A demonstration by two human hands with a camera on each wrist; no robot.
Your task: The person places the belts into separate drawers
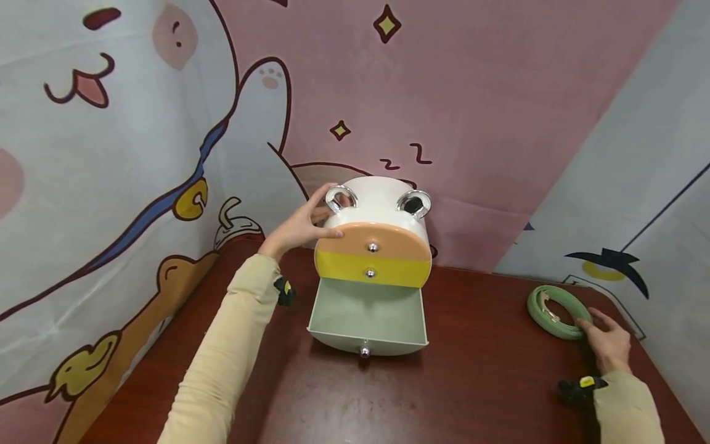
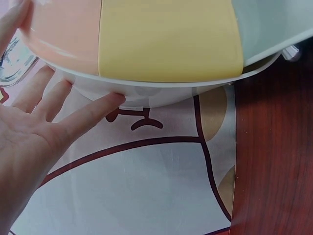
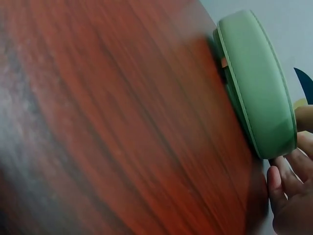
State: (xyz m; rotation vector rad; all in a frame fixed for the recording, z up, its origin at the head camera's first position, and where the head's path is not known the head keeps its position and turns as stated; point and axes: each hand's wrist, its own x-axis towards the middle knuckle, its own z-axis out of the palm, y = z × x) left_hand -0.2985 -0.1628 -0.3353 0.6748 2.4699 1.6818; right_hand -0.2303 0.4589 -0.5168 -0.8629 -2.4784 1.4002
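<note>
A white box with frog-like silver ring eyes (image 1: 373, 200) stands on the table, with a peach drawer (image 1: 355, 237), a yellow drawer (image 1: 338, 262) and a pale green bottom drawer (image 1: 366, 311) pulled out. At its upper left is my left hand (image 1: 299, 228), thumb against the front, the other fingers stretched along the side. In the left wrist view those fingertips touch the white shell (image 2: 161, 90). A coiled green belt (image 1: 540, 311) lies far right, its buckle inside the coil. My right hand (image 1: 607, 342) pinches the coil's right edge, with its thumb over the band.
The dark red wooden table (image 1: 477, 370) meets a cartoon-printed cloth (image 1: 471, 123) at the back and on both sides. A silver knob (image 1: 364, 352) juts from the front of the pulled-out drawer. Each wrist wears a small black device (image 1: 285, 291).
</note>
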